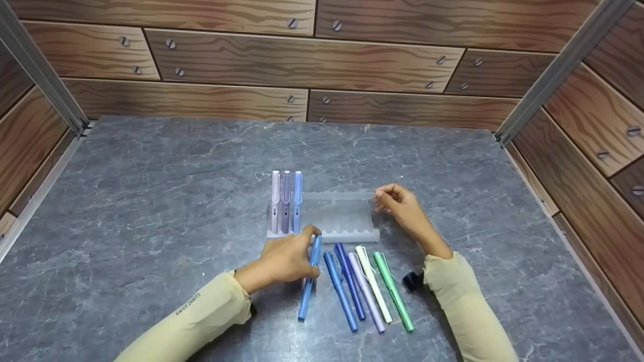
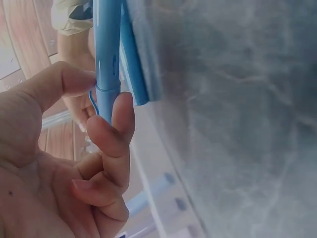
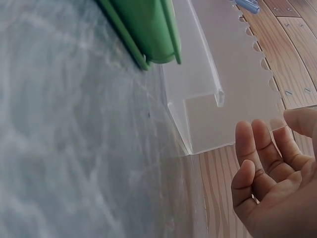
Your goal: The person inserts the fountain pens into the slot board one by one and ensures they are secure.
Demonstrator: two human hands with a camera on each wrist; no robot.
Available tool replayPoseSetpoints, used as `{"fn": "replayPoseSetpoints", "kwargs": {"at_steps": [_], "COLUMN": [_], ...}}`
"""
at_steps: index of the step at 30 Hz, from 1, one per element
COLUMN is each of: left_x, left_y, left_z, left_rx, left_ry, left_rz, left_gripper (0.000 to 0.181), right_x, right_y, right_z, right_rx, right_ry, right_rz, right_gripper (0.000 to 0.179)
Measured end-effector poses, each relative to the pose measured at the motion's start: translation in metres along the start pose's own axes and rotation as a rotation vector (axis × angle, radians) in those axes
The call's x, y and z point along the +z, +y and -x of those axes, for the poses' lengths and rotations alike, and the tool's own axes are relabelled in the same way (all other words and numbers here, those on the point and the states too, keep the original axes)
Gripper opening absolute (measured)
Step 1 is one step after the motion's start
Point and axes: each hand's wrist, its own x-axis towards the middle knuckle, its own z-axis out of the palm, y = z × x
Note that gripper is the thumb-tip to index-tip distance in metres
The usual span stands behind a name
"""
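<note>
My left hand (image 1: 287,256) pinches a light blue pen (image 2: 106,49) between thumb and fingers. That pen slants in front of a clear acrylic pen stand (image 1: 337,213) with a notched front ledge. In the right wrist view my right hand (image 3: 277,173) has thumb and fingertips at the upper corner of the stand's panel, holding its edge. Three pens stand upright at the stand's left end: a pale lilac pen (image 1: 274,201), a dark purple pen (image 1: 286,201) and a periwinkle pen (image 1: 297,201).
Several pens lie fanned in front of the stand: a blue pen (image 1: 341,291), a dark blue pen (image 1: 350,281), a lavender pen (image 1: 366,291), a white pen (image 1: 374,284) and a green pen (image 1: 394,291). The marbled grey table (image 1: 151,201) is bounded by wood-patterned walls (image 1: 302,60).
</note>
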Motion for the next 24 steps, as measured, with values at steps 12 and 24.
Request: {"fn": "replayPoseSetpoints", "kwargs": {"at_steps": [12,24], "left_x": [-0.017,-0.029], "left_y": [0.004,0.007], "left_z": [0.002,0.003], "left_rx": [0.073,0.108], "left_ry": [0.104,0.195], "left_rz": [0.152,0.242], "left_gripper": [0.067,0.07], "right_x": [-0.001,-0.001], "right_y": [0.001,-0.005], "right_z": [-0.001,0.003], "right_rx": [0.001,-0.007], "right_ry": [-0.013,-0.024], "right_rz": [0.002,0.005], "right_gripper": [0.032,0.025]}}
